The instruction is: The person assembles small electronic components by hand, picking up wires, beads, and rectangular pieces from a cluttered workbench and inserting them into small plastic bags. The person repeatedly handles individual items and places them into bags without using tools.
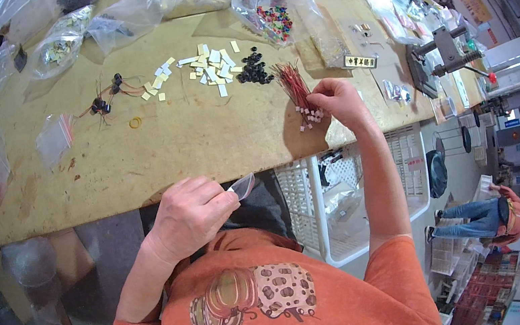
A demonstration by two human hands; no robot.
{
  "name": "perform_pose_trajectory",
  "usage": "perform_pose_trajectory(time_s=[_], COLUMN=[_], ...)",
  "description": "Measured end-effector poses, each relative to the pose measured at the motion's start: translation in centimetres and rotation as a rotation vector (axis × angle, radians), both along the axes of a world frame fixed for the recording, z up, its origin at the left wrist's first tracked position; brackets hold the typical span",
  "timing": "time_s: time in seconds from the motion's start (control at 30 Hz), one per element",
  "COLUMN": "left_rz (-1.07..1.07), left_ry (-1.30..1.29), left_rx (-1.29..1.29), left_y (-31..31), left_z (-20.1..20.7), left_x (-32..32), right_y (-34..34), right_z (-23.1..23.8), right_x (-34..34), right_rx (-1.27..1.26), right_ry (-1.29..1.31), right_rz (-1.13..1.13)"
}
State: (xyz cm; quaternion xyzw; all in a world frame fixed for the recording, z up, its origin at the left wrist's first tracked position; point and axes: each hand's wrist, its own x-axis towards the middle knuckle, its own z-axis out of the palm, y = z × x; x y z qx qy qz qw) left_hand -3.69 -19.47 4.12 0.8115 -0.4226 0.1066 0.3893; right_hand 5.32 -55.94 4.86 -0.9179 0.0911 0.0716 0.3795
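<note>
My left hand (pixel 190 214) is closed in front of the table's near edge, pinching a small clear plastic bag (pixel 245 186). My right hand (pixel 340 102) reaches over the table, its thumb and forefinger pressed together at a bundle of red wires with white connectors (pixel 296 89). How many wires the fingertips grip is hidden. Beside the bundle lies a heap of small black round parts (pixel 253 69). Left of that, yellow and white rectangular pieces (pixel 211 67) are scattered. A yellow ring (pixel 135 122) and black parts with thin wires (pixel 100 106) lie farther left.
Clear bags of small parts line the table's far side, one holding colourful pieces (pixel 276 22). A metal hand press (pixel 449 49) stands at right. Below the near edge is a white plastic basket (pixel 323 220). Another person (pixel 486 216) stands at far right.
</note>
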Motion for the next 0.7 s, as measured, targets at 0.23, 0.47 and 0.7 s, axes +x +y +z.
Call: perform_pose_trajectory(time_s=[0.23, 0.47, 0.7], left_rz=[-0.014, -0.018, -0.022], left_ry=[-0.002, 0.006, 0.011], left_rx=[0.013, 0.011, 0.016], left_y=[0.1, 0.4, 0.6], left_z=[0.3, 0.2, 0.2], left_x=[0.3, 0.4, 0.3], right_y=[0.0, -0.8, -1.0], right_z=[1.8, 2.5, 2.5], right_x=[-0.6, -1.1, -1.5], right_rx=[0.232, 0.367, 0.329], right_ry=[0.132, 0.174, 0.124], right_rz=[-0.091, -0.105, -0.174])
